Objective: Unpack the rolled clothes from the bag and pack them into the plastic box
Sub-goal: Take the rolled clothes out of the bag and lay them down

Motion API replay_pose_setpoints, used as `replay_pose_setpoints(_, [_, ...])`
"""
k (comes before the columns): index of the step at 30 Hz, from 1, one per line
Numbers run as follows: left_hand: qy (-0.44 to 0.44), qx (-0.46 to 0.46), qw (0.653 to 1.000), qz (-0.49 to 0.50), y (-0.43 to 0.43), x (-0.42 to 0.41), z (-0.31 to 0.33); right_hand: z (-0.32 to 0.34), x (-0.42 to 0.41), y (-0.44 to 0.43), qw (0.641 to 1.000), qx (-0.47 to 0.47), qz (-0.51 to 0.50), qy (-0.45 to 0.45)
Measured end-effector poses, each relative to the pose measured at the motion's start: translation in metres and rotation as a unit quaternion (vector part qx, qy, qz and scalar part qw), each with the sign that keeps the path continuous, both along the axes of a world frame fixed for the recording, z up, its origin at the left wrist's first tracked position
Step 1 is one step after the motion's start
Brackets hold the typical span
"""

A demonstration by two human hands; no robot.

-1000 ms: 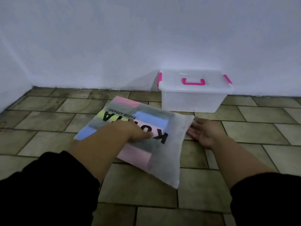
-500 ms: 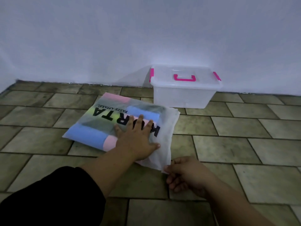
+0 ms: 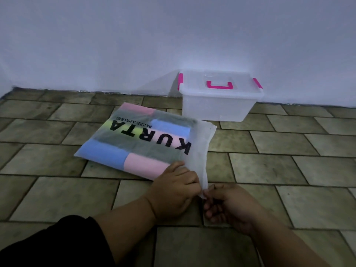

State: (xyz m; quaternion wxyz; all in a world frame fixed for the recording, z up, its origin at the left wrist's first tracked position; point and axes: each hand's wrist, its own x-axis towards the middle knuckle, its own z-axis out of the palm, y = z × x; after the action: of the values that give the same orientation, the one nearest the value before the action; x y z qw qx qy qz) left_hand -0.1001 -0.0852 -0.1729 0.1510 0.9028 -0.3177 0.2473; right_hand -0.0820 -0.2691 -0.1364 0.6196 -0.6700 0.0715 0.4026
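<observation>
A white see-through bag (image 3: 200, 143) printed with black KURTA letters lies flat on the tiled floor. Several rolled clothes (image 3: 107, 154) in blue, pink, grey and yellow show through it. At the bag's near right corner, my left hand (image 3: 174, 191) and my right hand (image 3: 229, 205) both pinch the open edge. The clear plastic box (image 3: 215, 106) with pink latches and a pink handle stands behind the bag against the wall, its lid on.
A white wall (image 3: 173, 35) runs along the back, right behind the box. Olive floor tiles (image 3: 289, 170) spread to the left and right of the bag.
My left hand slid off the top of the bag down to its near corner. My right hand stays at that corner, and both now pinch the edge.
</observation>
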Motion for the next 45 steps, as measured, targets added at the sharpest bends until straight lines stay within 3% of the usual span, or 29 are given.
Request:
replay_pose_setpoints(6, [-0.014,-0.046,0.999,0.018,-0.002,-0.002,-0.008,0.0,0.032,0.01,0.991,-0.123,-0.028,-0.049])
replay_pose_setpoints(10, [-0.033,-0.057,0.997,0.028,-0.004,-0.001,-0.011,0.003,0.088,0.021,0.989,-0.114,-0.087,-0.033])
replay_pose_setpoints(18, [-0.019,-0.057,0.998,0.016,-0.001,-0.002,-0.008,-0.004,0.198,0.032,0.963,-0.128,-0.211,-0.109])
replay_pose_setpoints(23, [0.073,-0.001,0.997,0.009,0.001,-0.003,0.005,-0.013,0.211,0.034,0.962,-0.124,-0.204,-0.128])
replay_pose_setpoints(25, [0.139,-0.046,0.989,0.005,0.004,-0.001,0.017,-0.013,0.201,0.029,0.972,-0.097,-0.174,-0.123])
replay_pose_setpoints(27, [0.15,-0.084,0.982,0.07,-0.001,0.009,0.034,-0.014,0.184,0.02,0.98,-0.064,-0.156,-0.109])
replay_pose_setpoints(29, [0.166,-0.024,0.969,0.18,-0.016,0.03,0.05,-0.016,0.162,0.014,0.981,-0.048,-0.148,-0.112])
replay_pose_setpoints(31, [0.23,0.102,0.935,0.251,-0.033,0.051,0.059,-0.015,0.141,0.01,0.982,-0.029,-0.149,-0.108])
replay_pose_setpoints(33, [0.285,0.215,0.895,0.267,-0.045,0.064,0.063,-0.011,0.122,0.008,0.986,-0.016,-0.142,-0.084])
replay_pose_setpoints(35, [0.317,0.254,0.872,0.272,-0.046,0.072,0.064,-0.007,0.105,0.004,0.99,-0.012,-0.124,-0.058])
replay_pose_setpoints(39, [0.427,0.035,0.861,0.276,-0.018,0.079,0.075,-0.005,0.077,0.001,0.996,0.003,-0.09,-0.016])
replay_pose_setpoints(45, [0.482,-0.267,0.795,0.254,0.014,0.067,0.072,-0.003,0.058,0.043,0.998,0.028,-0.062,-0.005])
